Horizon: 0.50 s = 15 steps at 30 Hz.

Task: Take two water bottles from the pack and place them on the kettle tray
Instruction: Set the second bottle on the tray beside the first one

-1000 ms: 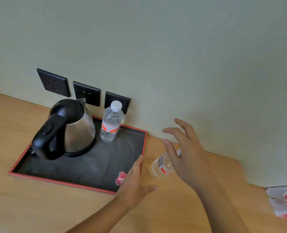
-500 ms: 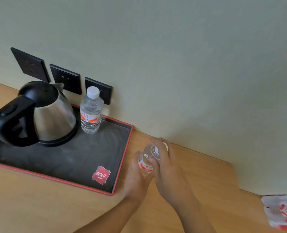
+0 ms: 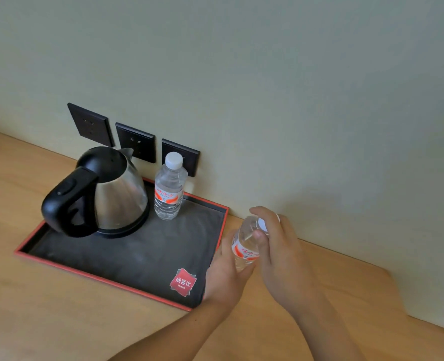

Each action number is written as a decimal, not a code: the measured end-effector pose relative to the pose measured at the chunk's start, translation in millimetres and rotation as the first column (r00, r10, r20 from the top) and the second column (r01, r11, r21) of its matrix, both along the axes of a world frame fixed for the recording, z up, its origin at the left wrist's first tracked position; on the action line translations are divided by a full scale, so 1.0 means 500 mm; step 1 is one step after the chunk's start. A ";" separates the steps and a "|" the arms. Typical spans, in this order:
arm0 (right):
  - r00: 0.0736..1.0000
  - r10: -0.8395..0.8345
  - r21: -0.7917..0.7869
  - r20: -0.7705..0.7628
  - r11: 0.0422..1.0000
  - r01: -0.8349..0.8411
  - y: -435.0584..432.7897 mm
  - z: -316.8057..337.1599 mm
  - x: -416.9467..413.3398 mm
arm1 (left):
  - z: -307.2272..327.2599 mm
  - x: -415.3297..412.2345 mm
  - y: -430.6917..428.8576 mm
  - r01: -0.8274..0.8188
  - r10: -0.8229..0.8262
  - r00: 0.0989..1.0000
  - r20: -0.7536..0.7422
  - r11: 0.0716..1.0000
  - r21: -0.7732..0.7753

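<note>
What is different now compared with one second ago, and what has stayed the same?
A second ago both hands were open around the second bottle, which lay tipped on the wooden counter. Now the left hand and right hand have closed on it, holding it nearly upright beside the tray. The kettle and first bottle kept their places on the tray.

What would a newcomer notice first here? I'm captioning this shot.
The steel kettle with black handle on the red-rimmed black tray, with a clear, white-capped water bottle upright beside it. Just off the tray's right edge, the left hand and right hand hold a second clear bottle.
</note>
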State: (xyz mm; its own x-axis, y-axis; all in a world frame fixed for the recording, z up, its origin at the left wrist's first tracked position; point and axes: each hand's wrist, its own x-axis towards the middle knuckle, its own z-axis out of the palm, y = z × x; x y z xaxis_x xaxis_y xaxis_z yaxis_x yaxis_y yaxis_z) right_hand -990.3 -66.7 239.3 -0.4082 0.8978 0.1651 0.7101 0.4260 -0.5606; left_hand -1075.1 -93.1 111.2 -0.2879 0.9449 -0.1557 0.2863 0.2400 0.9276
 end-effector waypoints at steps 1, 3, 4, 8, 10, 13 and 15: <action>1.000 0.002 0.018 -0.014 1.000 -0.002 0.005 0.008 -0.012 | 0.012 -0.012 0.010 -0.002 0.002 1.000 0.002 1.000 0.006; 0.999 -0.004 0.048 -0.034 0.999 0.006 0.022 0.022 -0.039 | 0.033 -0.040 0.030 -0.009 0.008 1.000 0.019 0.998 0.058; 0.999 -0.003 0.054 -0.044 0.999 0.006 0.032 0.028 -0.056 | 0.036 -0.058 0.044 -0.019 0.019 1.000 0.000 0.996 0.091; 0.998 0.000 0.075 -0.063 0.997 0.005 0.072 0.034 -0.111 | 0.046 -0.124 0.084 -0.072 0.073 0.997 -0.002 0.991 0.114; 0.996 0.010 0.047 -0.092 0.999 -0.006 0.087 0.025 -0.145 | 0.032 -0.156 0.098 -0.080 0.082 0.997 -0.007 0.987 0.137; 0.996 0.029 0.027 -0.086 0.999 -0.027 0.101 0.005 -0.183 | 0.005 -0.189 0.104 -0.098 0.098 0.995 0.008 0.987 0.128; 0.997 0.043 0.021 -0.062 0.999 -0.042 0.108 -0.011 -0.196 | -0.013 -0.201 0.106 -0.114 0.111 0.993 0.027 0.985 0.128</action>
State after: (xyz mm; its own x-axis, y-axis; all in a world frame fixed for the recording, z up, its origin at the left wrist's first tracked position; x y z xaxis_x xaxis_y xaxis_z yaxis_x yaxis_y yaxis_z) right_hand -1088.4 -12.5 234.0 -0.4343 0.8762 0.2090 0.6550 0.4665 -0.5944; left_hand -1175.4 -40.0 104.9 -0.3918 0.9191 -0.0410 0.2456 0.1475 0.9581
